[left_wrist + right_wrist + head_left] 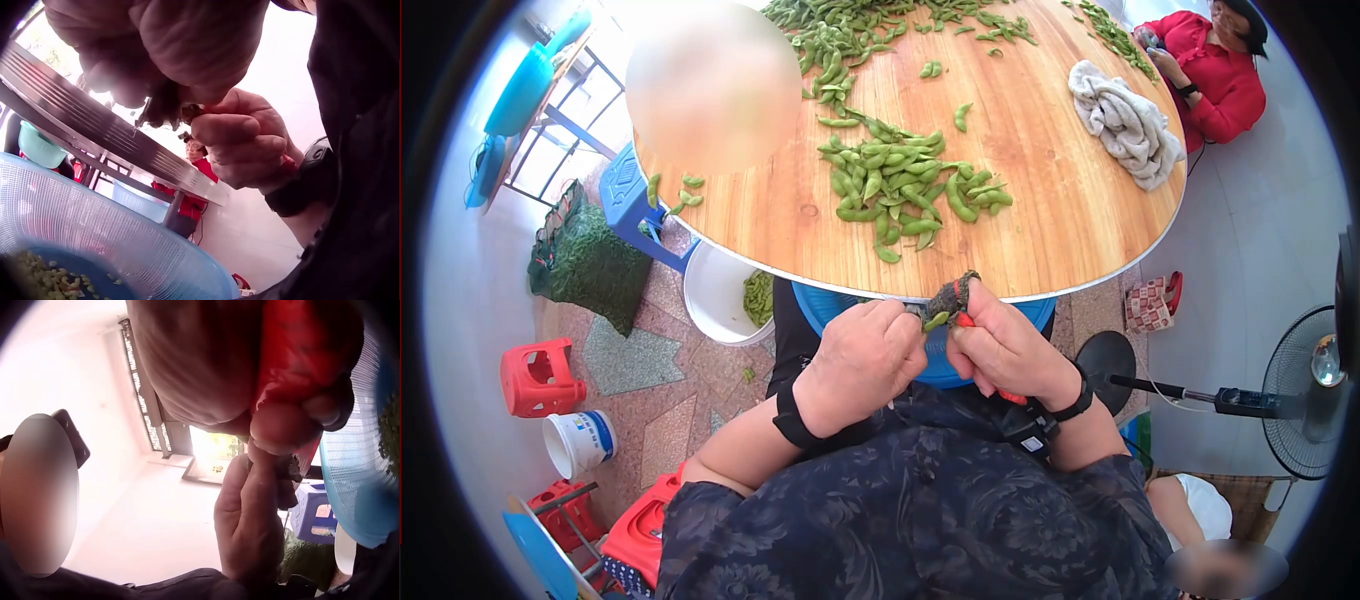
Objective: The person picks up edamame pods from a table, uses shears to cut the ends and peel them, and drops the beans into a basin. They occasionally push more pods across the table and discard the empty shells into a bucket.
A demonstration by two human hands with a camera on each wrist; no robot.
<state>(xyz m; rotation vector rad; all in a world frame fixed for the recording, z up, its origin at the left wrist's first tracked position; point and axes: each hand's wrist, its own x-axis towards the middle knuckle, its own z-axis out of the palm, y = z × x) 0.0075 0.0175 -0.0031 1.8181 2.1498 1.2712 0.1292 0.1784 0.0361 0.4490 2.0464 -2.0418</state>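
In the head view my left hand [865, 360] is curled at the table's near edge, its fingertips pinching a green edamame pod [937, 321]. My right hand [1010, 350] meets it from the other side, thumb and forefinger close against the pod. A dark knitted wrap [952, 297] covers part of the right hand's fingertips. Inside the right fist I grip a long red thing [306, 350]; its kind I cannot tell. Under the hands sits a blue mesh basket [125, 219] with shelled beans [56, 278] in it. A pile of edamame pods [900, 185] lies on the table just ahead.
The round wooden table [1050, 210] bears more pods [830, 50] at the back and a crumpled grey cloth [1125, 125] at right. A white bucket [710, 300] and a full green net sack [595, 260] stand left; a fan [1305, 390] stands right. A person in red [1215, 80] sits across.
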